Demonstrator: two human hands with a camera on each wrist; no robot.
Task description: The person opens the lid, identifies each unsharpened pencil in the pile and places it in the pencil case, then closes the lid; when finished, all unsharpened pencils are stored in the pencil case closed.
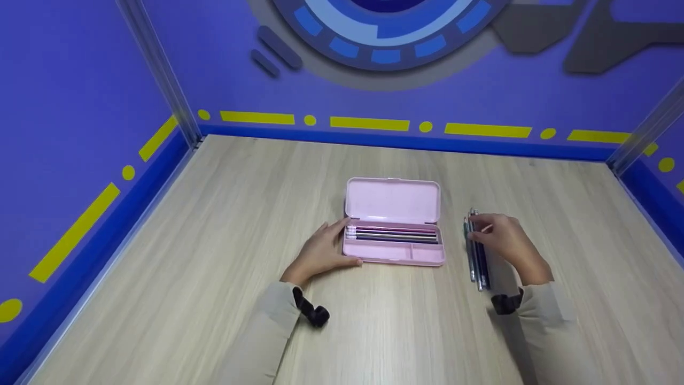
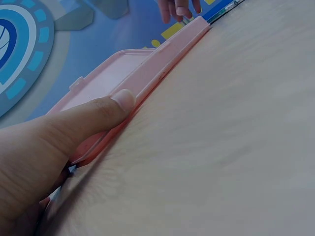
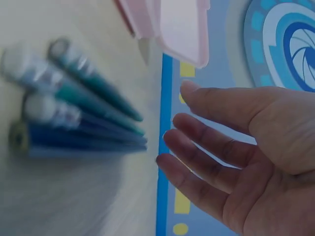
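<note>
A pink pencil case (image 1: 377, 251) lies on the table with its lid (image 1: 393, 200) raised at the back. Several striped pencils (image 1: 395, 235) fill its rear compartment; two smaller front sections hold nothing visible. My left hand (image 1: 320, 254) holds the case by its left end, the thumb (image 2: 110, 113) against the front wall. To the right of the case, several loose pencils (image 1: 484, 267) in green and dark blue lie side by side, eraser ends toward me. Just over their far half is my right hand (image 1: 505, 238), thumb and fingers apart, nothing gripped between them.
The pale wood table (image 1: 256, 214) is bounded by blue panels with yellow marks at the back (image 1: 368, 124) and sides. A metal post (image 1: 165, 69) stands at the back left corner. Black wrist straps with small cameras sit on both sleeves.
</note>
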